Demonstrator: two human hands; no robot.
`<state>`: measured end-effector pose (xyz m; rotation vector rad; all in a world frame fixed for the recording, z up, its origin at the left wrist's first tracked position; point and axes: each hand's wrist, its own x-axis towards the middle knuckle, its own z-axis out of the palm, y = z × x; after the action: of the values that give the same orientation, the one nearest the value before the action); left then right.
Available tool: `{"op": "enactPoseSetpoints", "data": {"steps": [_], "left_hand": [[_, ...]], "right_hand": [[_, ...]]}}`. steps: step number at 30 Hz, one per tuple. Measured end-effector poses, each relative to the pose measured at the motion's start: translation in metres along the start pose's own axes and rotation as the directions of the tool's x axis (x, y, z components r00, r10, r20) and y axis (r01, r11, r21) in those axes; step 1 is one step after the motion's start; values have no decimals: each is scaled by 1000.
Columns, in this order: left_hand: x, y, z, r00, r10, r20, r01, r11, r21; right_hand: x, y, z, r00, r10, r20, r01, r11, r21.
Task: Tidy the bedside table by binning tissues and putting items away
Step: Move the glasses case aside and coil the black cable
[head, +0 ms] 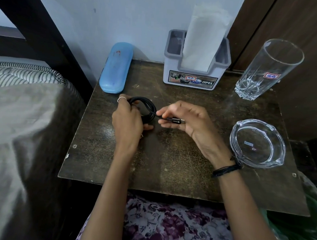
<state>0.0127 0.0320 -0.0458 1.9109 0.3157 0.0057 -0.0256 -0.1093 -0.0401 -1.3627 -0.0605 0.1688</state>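
You are in a bedroom at home: a bed (18,128) with a striped cover lies just left of a small dark bedside table (169,167) set against a painted wall (105,13). On the table stand a blue glasses case (116,68), a tissue holder (195,70), a drinking glass (266,69) and a glass ashtray (257,143)

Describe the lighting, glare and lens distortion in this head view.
Head view: wide-angle bending leans the tall glass and bows the door edges outward; soft glare patches sit on the dark table near the left hand; the bed at the left is smeared and dim; the cable and right hand stay sharp.
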Motion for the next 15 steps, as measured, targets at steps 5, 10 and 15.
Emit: {"op": "enactPoseSetpoints", "data": {"steps": [5,10,15], "left_hand": [[-1,4,3,999,-44,2,44,984,-174],[3,8,5,954,-239,180,297,822,-486],[3,9,5,928,-273,252,367,778,-510]], "right_hand": [[2,3,-2,999,0,-38,-7,981,-194],[3,5,1,997,52,-63,-64,977,-204],[4,6,1,982,-44,-181,-30,920,-390]]}}
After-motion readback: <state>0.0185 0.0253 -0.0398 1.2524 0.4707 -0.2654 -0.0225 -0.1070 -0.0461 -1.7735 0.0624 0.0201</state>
